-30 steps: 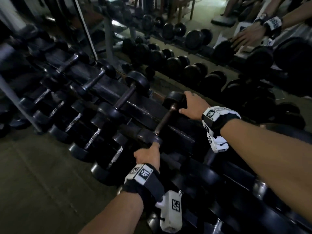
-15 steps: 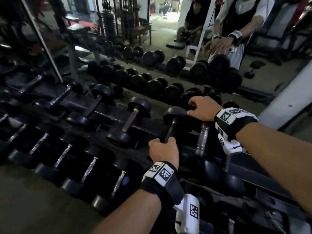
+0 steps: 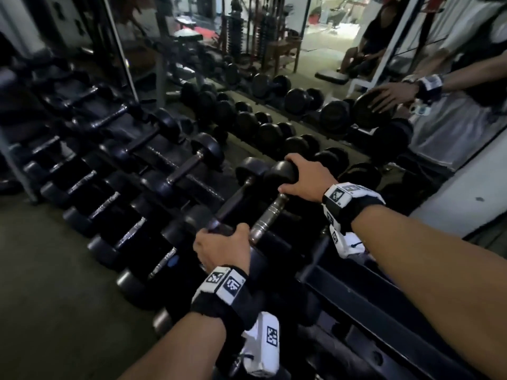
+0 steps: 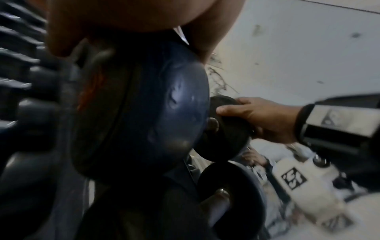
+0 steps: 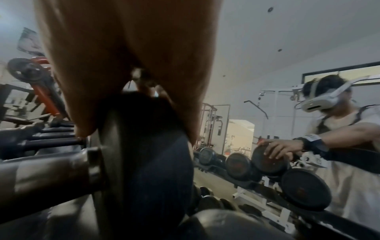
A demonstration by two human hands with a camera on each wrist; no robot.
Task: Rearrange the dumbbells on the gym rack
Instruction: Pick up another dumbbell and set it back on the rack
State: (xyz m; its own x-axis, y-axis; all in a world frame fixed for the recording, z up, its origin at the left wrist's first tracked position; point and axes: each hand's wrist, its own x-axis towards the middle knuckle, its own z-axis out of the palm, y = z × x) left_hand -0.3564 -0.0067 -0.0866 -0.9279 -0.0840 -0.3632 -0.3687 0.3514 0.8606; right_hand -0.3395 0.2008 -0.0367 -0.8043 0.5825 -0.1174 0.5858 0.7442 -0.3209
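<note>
Both hands (image 3: pixel 304 178) on one dumbbell (image 3: pixel 270 212)

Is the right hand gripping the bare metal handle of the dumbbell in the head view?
No: the right hand is clamped over the far black head of the dumbbell, leaving its metal handle bare.

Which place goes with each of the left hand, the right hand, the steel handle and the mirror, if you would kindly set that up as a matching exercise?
Things:
1. left hand
2. right hand
3. steel handle
4. mirror

Places:
A. behind the rack
B. gripping the far head
C. between the two hands
D. gripping the near head

Pairs: 1-D, 2-B, 3-C, 4-A
</note>
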